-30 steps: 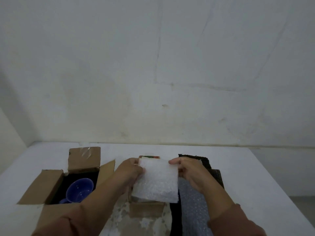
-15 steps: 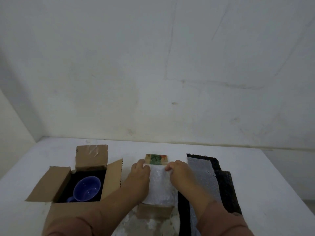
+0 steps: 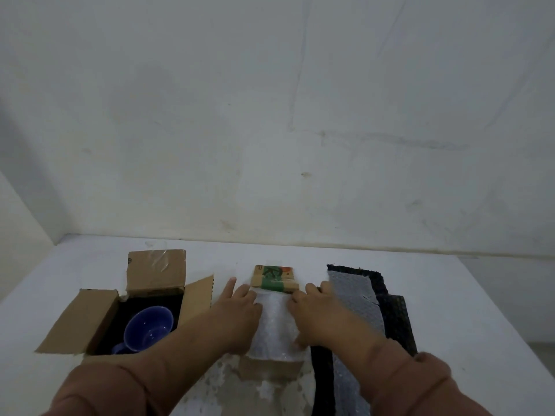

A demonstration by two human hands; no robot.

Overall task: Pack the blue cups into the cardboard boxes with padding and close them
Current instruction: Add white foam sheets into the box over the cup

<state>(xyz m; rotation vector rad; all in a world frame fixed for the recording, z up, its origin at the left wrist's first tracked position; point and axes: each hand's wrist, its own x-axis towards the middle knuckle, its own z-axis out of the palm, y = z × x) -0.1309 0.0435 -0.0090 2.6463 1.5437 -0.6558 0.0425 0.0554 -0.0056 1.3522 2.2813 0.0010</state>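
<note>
While both hands (image 3: 240,310) (image 3: 318,310) press bubble wrap (image 3: 274,325) into middle box (image 3: 270,366), grips flat, blue cup (image 3: 148,328) boxed left.

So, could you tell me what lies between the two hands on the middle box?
In the head view, a white bubble wrap sheet lies between the left hand and right hand, covering the middle box.

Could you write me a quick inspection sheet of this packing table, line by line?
Surface: white table, stained near the front.
Job's things: blue cup in open left box; bubble wrap pressed onto middle box.
Clutter: spare bubble wrap on dark foam, right side.
Hands: left hand and right hand flat on the wrap.
Cables: nothing seen.
Surroundings: bare white wall.
</note>
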